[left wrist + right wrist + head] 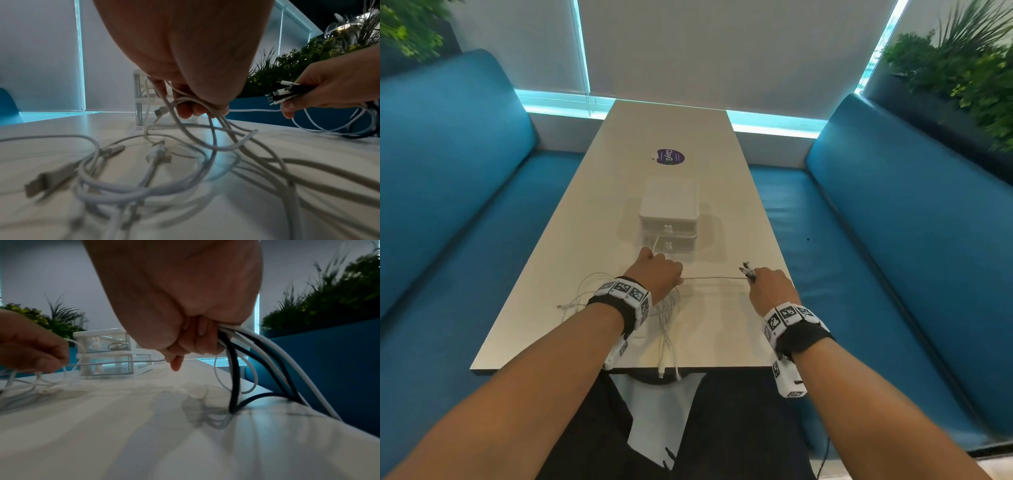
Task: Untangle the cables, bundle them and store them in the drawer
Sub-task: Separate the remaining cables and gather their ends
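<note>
A tangle of white cables (664, 308) lies on the pale table (544, 274) near its front edge; two ends hang over the edge. My left hand (657, 270) grips several strands of the white cables (185, 100) just in front of the small white two-drawer box (669, 212). My right hand (767, 284) holds a bunch of cable ends, black and white, with the plugs (747, 269) sticking out. One white strand (715, 278) runs taut between both hands. In the right wrist view black and white cables (236, 369) droop from my fist over the table's right edge.
A round purple sticker (670, 157) sits on the table beyond the drawer box. Blue benches (859, 240) flank the table on both sides. Potted plants (962, 68) stand behind the benches. The drawer box (102, 353) is see-through in front and holds some cable.
</note>
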A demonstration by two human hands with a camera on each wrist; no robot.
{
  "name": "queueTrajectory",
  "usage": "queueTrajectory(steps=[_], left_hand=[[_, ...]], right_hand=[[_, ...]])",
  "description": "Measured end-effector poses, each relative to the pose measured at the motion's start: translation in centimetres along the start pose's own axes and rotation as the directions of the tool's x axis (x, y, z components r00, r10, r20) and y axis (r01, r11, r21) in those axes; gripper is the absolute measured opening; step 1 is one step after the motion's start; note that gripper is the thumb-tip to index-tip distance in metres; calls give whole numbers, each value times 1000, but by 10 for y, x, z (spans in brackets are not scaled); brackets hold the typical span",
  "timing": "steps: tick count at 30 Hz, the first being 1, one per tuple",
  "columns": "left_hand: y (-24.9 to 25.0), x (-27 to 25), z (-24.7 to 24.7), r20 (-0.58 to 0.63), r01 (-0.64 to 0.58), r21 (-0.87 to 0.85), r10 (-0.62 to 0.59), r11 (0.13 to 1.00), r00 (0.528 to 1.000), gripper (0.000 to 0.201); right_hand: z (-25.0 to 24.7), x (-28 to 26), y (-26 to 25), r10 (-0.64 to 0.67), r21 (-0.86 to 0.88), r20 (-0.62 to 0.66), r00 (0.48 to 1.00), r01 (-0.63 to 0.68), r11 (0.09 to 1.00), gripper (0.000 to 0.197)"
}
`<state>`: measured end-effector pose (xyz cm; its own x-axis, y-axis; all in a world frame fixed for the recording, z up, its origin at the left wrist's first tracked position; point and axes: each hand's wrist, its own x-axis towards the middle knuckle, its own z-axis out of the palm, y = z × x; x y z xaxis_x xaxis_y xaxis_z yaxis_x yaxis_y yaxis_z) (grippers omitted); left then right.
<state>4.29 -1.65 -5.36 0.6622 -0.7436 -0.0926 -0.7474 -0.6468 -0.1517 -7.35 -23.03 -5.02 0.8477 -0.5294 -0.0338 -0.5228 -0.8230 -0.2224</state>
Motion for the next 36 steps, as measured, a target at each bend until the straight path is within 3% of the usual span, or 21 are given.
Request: queueTrajectory(steps=[3, 6, 10, 15, 18, 21, 27, 33, 36], left_hand=[[8, 2, 2, -4, -9, -16, 9, 1000, 1000, 14], [19, 5, 3, -1, -5, -28, 5, 1000, 1000, 10], [31, 10, -7, -55, -32, -92, 27, 995, 998, 20], [29, 11, -6, -134, -40, -148, 20, 988, 991, 12], [21, 10, -5, -68, -80, -40, 77, 996, 995, 24], [4, 6, 3, 8, -87, 79, 86, 993, 996, 24], [2, 7, 9, -29, -53, 79, 55, 996, 998, 21], [20, 12, 3, -74, -51, 2, 51, 999, 996, 17], [28, 13, -1, -67, -35, -16, 34, 999, 997, 25]], right_hand=[[0, -2, -12, -32, 47, -29, 999, 34, 998, 21], [5, -8, -31, -174, 142, -35, 984, 177, 974, 26], [17, -12, -46, -322, 221, 3, 947, 313, 924, 27], [19, -6, -41, -315, 244, -7, 949, 307, 920, 23], [19, -6, -31, -304, 156, 25, 952, 297, 942, 20], [17, -4, -18, -220, 95, 41, 975, 216, 972, 21], [14, -4, -12, -87, 71, 34, 996, 84, 994, 23], [19, -13, -45, -279, 198, 21, 960, 270, 943, 26], [25, -14, -52, -296, 213, 62, 953, 277, 937, 22]])
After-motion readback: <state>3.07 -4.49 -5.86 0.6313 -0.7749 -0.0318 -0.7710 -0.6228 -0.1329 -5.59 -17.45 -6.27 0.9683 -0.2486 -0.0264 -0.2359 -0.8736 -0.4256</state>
